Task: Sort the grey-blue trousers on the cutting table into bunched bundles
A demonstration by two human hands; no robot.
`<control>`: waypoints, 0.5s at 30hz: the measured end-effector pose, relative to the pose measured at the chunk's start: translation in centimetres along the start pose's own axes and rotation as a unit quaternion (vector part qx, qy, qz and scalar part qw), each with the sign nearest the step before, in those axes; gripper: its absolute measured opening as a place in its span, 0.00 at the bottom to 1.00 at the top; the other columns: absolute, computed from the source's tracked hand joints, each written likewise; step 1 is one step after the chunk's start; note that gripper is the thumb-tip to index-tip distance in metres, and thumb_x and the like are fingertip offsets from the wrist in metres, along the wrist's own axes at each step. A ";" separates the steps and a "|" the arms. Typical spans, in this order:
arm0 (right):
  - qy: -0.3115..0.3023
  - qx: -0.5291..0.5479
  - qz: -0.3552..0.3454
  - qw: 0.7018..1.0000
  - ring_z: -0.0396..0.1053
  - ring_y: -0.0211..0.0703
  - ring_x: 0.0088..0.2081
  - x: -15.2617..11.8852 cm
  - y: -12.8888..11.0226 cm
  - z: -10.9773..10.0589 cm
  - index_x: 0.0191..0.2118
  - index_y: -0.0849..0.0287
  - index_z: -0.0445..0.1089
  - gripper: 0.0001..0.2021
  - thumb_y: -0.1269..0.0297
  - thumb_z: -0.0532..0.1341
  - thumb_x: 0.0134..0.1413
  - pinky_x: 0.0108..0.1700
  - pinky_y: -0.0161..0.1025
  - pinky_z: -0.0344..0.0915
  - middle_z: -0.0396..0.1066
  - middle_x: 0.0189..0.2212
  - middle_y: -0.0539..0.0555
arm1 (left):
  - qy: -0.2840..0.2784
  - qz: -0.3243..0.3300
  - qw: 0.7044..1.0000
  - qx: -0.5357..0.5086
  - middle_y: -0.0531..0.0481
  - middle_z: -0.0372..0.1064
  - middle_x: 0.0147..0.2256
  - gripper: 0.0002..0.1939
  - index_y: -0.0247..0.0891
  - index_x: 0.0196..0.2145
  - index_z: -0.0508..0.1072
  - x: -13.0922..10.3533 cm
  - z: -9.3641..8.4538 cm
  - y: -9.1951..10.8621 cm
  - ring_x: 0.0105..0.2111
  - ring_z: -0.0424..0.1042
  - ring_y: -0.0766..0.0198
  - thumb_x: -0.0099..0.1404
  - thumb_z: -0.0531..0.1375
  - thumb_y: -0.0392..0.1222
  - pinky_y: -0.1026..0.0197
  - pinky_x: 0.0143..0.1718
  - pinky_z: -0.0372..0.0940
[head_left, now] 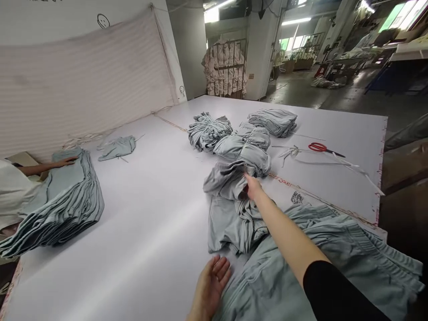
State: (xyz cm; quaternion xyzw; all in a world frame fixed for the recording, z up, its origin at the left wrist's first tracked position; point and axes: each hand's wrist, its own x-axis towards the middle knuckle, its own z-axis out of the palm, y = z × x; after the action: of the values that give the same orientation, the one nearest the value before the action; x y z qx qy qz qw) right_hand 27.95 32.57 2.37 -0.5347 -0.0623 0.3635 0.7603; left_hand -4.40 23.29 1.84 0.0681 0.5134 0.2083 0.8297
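Note:
My right hand (253,186) reaches across the white table, its fingers closed on a folded pair of grey-green pants (222,180). That bundle lies on top of another crumpled pair (224,223). My left hand (212,281) is held low near the front, palm turned inward and fingers apart, with nothing in it. Beside it spreads a large pile of grey-green pants (277,281) with elastic waistbands, partly under my right arm. Just beyond my right hand sit tied bundles (242,145) of the same cloth.
Red-handled scissors (317,147) and white tie strips (301,161) lie at the right. Further bundles (209,131) and a flat stack (272,121) stand farther back. At the left, another person's hand (68,161) rests on a thick stack (72,200). A small cloth piece (117,147) lies nearby.

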 end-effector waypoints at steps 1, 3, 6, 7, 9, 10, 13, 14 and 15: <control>0.027 0.010 0.006 1.000 0.73 0.45 0.34 0.4 0.0 -0.8 0.37 0.57 0.66 0.11 0.56 0.61 0.50 0.40 0.46 0.72 0.74 0.27 0.53 | -0.011 -0.008 1.000 0.003 0.32 0.73 0.45 0.17 0.29 0.43 0.67 0.5 1.0 0.0 0.42 0.76 0.52 0.60 0.62 0.42 0.55 0.42 0.73; 0.068 0.025 0.021 0.997 0.73 0.44 0.36 0.6 0.3 -2.2 0.37 0.57 0.66 0.10 0.57 0.60 0.51 0.42 0.45 0.72 0.75 0.29 0.53 | -0.011 -0.009 1.000 0.006 0.35 0.74 0.42 0.18 0.30 0.41 0.68 1.8 3.2 0.1 0.38 0.77 0.54 0.60 0.63 0.46 0.56 0.38 0.74; 0.091 0.048 0.027 0.994 0.74 0.44 0.38 0.1 1.0 -3.1 0.37 0.56 0.66 0.10 0.58 0.60 0.52 0.43 0.45 0.72 0.75 0.31 0.53 | 0.057 0.032 0.998 0.003 0.44 0.72 0.30 0.11 0.32 0.36 0.68 3.7 6.2 0.2 0.28 0.74 0.61 0.61 0.61 0.43 0.59 0.31 0.73; 0.092 0.055 0.027 0.994 0.74 0.44 0.38 -0.1 1.0 -3.0 0.37 0.56 0.66 0.10 0.58 0.60 0.52 0.43 0.45 0.72 0.76 0.30 0.53 | 0.077 0.051 0.996 0.001 0.47 0.71 0.27 0.07 0.33 0.35 0.68 4.1 6.9 0.4 0.25 0.72 0.64 0.62 0.60 0.39 0.60 0.29 0.72; 0.085 0.068 0.027 0.994 0.74 0.44 0.37 -0.5 0.4 -2.3 0.37 0.57 0.67 0.09 0.58 0.61 0.52 0.43 0.45 0.72 0.76 0.30 0.53 | 0.083 0.092 0.992 -0.008 0.51 0.69 0.25 0.03 0.35 0.35 0.67 4.2 7.7 1.3 0.24 0.70 0.67 0.61 0.57 0.32 0.62 0.27 0.70; 0.078 0.074 0.025 0.994 0.74 0.45 0.38 -0.7 -0.2 -1.7 0.36 0.57 0.67 0.09 0.58 0.61 0.52 0.43 0.46 0.72 0.76 0.29 0.53 | 0.073 0.114 0.991 -0.015 0.52 0.69 0.26 0.05 0.36 0.35 0.68 3.7 7.8 2.1 0.24 0.69 0.68 0.60 0.56 0.30 0.63 0.26 0.70; 0.049 0.093 0.006 0.994 0.74 0.44 0.38 -1.9 -3.3 0.1 0.37 0.58 0.69 0.09 0.58 0.61 0.53 0.43 0.45 0.73 0.76 0.30 0.53 | 0.034 0.196 0.979 -0.036 0.54 0.71 0.27 0.10 0.38 0.38 0.70 0.4 6.8 6.0 0.26 0.70 0.70 0.58 0.56 0.29 0.68 0.26 0.68; 0.037 0.100 -0.007 0.994 0.74 0.44 0.39 -2.6 -4.8 0.6 0.38 0.57 0.69 0.09 0.58 0.61 0.53 0.43 0.45 0.73 0.76 0.30 0.52 | 0.021 0.224 0.974 -0.042 0.54 0.72 0.28 0.12 0.38 0.39 0.70 -1.4 6.3 7.5 0.27 0.71 0.70 0.58 0.57 0.28 0.69 0.26 0.68; 0.023 0.106 -0.022 0.994 0.74 0.44 0.39 -3.4 -6.3 1.0 0.38 0.56 0.70 0.10 0.58 0.62 0.52 0.43 0.44 0.73 0.77 0.31 0.51 | 0.007 0.249 0.967 -0.047 0.54 0.73 0.28 0.13 0.38 0.40 0.71 -3.3 5.6 9.1 0.28 0.72 0.70 0.57 0.57 0.28 0.69 0.27 0.68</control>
State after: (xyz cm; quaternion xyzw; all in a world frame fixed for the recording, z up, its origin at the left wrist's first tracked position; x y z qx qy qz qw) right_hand 28.01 30.20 9.18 -0.4581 -0.0174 0.3387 0.8217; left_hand -3.27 30.70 10.18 0.1535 0.4757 0.4329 0.7502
